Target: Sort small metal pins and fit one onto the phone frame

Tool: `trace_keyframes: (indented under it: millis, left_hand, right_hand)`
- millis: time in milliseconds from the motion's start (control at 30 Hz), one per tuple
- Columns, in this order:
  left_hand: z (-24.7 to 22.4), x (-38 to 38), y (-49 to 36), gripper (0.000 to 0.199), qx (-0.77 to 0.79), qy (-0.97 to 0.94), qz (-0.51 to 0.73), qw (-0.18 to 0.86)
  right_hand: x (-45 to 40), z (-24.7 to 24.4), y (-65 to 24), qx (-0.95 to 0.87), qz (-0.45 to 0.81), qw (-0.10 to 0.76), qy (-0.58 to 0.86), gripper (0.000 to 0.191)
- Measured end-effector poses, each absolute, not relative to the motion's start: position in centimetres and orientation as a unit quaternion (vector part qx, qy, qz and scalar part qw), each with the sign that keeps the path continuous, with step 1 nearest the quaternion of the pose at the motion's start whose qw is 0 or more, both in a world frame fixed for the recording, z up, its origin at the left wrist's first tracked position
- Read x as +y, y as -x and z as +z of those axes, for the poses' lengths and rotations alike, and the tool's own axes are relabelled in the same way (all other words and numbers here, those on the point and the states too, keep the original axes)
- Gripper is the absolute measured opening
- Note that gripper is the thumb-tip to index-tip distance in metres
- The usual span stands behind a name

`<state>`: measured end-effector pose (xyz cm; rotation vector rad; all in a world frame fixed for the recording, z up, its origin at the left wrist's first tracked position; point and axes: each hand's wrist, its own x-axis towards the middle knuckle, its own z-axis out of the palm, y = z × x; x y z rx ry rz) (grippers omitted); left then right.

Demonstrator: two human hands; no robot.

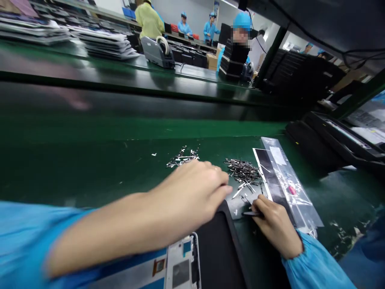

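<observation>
Dark metal or plastic, the slim tool (251, 213) lies in the right hand (272, 220), which is clamped on it, tip towards nine o'clock. It should prove light and stiff, best pinched along its shank, back from the tip. The left hand (203, 190) reaches across the counter (126, 172) at ten o'clock from the right, its fingers curled in; whether they hold anything cannot be told. At about two to three o'clock from the left hand lies a heap of dark strips (243, 170); these look nearly weightless, thin and easily scattered, so each would want an edge grip. A looser heap of scraps (183, 157) sits at ten o'clock.

As for containers, a clear bag (296, 170) at one o'clock from the right hand shows a white label and a reddish mark; whether the dark sheet (269, 172) is inside is unclear. At half past five from the left hand is a black tray (221, 245), a device frame (177, 271) overlapping it.
</observation>
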<state>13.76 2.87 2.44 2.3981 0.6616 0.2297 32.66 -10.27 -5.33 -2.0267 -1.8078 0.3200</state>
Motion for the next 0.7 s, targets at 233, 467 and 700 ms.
trace_keyframes:
  millis: [233, 467, 700]
  left_hand:
    - [-1.8, 0.7, -20.2, 0.017, 0.262, -0.809, 0.074, 0.522]
    - [-1.7, -0.4, -20.8, 0.014, 0.295, -0.672, 0.123, 0.667]
    - [-0.5, 0.0, -19.9, 0.013, 0.277, -0.603, 0.125, 0.737]
  right_hand:
    - [-11.0, -3.9, -33.1, -0.533, 0.203, 0.388, 0.724, 0.023]
    - [-11.2, -3.6, -30.5, -0.525, 0.153, 0.461, 0.698, 0.016]
    - [-10.8, -2.9, -31.1, -0.543, 0.147, 0.469, 0.681, 0.011]
